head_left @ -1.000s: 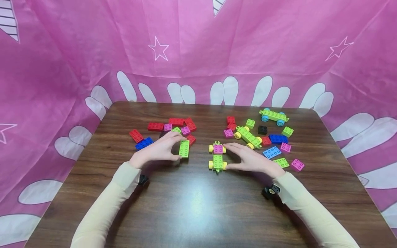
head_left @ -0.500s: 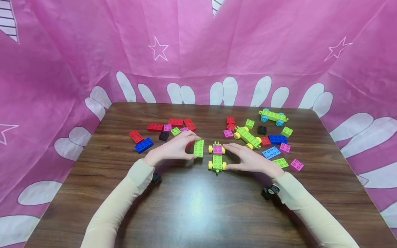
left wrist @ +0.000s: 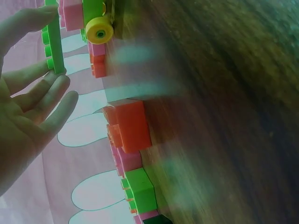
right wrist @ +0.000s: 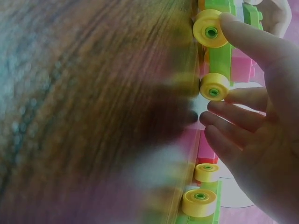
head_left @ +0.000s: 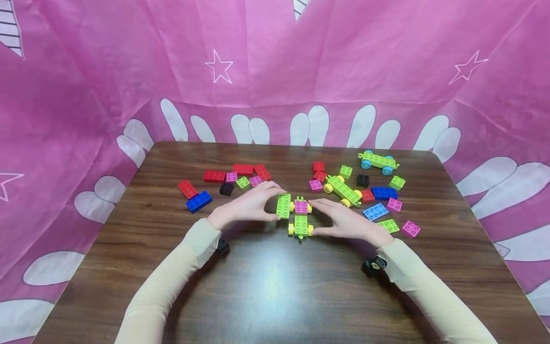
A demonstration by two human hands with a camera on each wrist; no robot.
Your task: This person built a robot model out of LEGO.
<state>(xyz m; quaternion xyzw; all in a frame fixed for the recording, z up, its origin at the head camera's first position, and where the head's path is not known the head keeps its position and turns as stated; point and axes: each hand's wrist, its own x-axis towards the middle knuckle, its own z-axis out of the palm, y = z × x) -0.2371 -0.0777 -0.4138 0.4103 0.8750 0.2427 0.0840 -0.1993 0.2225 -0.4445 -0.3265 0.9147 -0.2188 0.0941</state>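
i'm watching the left hand (head_left: 246, 209) carrying the long green brick (head_left: 283, 206) in from the left pile; over the last second it has been travelling rightward across the table (head_left: 275, 286), and now the brick is hanging just beside the yellow-wheeled cart (head_left: 301, 218), almost touching its near-left wheel. thumb and forefinger are pinching the brick by its two ends, the other fingers lying loose. the right hand (head_left: 349, 221) hasn't been shifting at all: its thumb and forefinger are bracing the cart at front and back, lightly curled round it, the rest relaxed. i'm reading this as the brick coming up to be pressed onto the cart, though it isn't seated yet.

i'm counting on the cart one pink square brick (head_left: 302, 206) and one green one behind it. on the left i'm seeing four red pieces, one blue, one black, two pink, one small green. on the right there are two more carts, one yellow-wheeled (head_left: 343, 190) and one blue-wheeled (head_left: 379, 161), plus loose bricks: three red, two blue, one black, three pink, three green, as far as i can tell.
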